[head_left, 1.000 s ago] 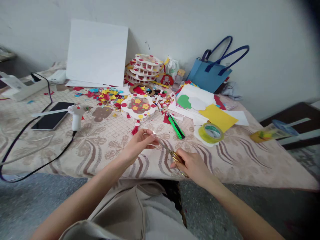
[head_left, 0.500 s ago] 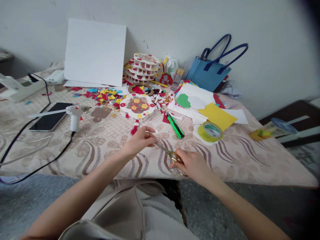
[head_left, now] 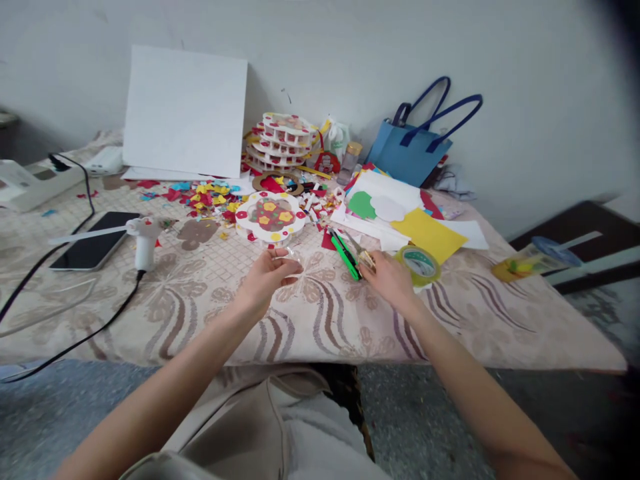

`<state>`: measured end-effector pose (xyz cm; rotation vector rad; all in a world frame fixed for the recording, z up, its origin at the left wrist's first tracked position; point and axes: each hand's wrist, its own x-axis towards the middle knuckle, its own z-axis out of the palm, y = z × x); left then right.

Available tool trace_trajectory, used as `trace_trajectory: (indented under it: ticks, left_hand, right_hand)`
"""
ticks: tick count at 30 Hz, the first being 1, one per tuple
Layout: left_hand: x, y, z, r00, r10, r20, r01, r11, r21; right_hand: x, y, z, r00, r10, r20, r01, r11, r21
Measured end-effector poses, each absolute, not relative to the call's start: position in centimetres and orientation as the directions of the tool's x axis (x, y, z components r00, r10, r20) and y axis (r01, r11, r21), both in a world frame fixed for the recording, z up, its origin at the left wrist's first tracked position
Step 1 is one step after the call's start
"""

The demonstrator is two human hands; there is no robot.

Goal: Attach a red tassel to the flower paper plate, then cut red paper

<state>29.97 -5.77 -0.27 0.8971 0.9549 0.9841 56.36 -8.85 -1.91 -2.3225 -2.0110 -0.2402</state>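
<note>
My left hand is pinched around a small clear piece of film or tape, held just in front of the flower-shaped paper lantern. In my right hand is a pair of scissors with gold handles, its blades pointing away from me. The scissors are right beside a green utility knife on the table; whether they touch the cloth I cannot tell. To the right of that hand lies a roll of clear yellowish tape. My left hand hides the lantern's tassel.
A hot glue gun stands by a phone at the left, its black cord running to the table's front edge. Paper scraps, stacked lanterns, a white board, coloured sheets, a blue bag and a drink cup line the table.
My right hand has carried the scissors forward, away from my left hand, to beside the green knife. My left hand has shifted slightly left with the clear piece. The view has tilted slightly.
</note>
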Motion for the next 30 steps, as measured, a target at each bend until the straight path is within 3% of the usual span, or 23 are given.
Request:
trace_trajectory:
  ticks: [4, 6, 10, 13, 18, 30]
  left_hand:
    - [30.1, -6.4, -0.6, 0.247, 0.934, -0.258, -0.276, 0.323, 0.905]
    - [30.1, -6.7, -0.7, 0.244, 0.933, -0.264, -0.299, 0.331, 0.895]
    - [30.1, -7.4, -1.1, 0.232, 0.933, -0.274, -0.393, 0.348, 0.851]
    - [30.1, -7.7, -1.3, 0.241, 0.926, -0.292, -0.488, 0.375, 0.788]
    - [29.7, -8.1, -0.9, 0.248, 0.910, -0.331, -0.559, 0.414, 0.719]
    - [29.4, -9.1, -1.0, 0.152, 0.950, -0.274, -0.634, 0.306, 0.711]
  right_hand:
    - [58.1, -5.4, -2.6, 0.152, 0.965, 0.214, 0.984, -0.168, 0.057]
    - [57.5, -5.2, -2.7, 0.100, 0.936, 0.338, 0.995, -0.102, -0.011]
    - [53.3, -7.5, -2.4, -0.090, 0.759, 0.645, 0.923, 0.306, -0.231]
    - [49.7, -9.3, -2.1, -0.253, 0.643, 0.723, 0.824, 0.535, -0.187]
    - [46.9, -9.3, -2.1, -0.332, 0.627, 0.704, 0.819, 0.562, -0.115]
    - [44.9, -7.4, -2.8, -0.366, 0.599, 0.712, 0.834, 0.550, -0.034]
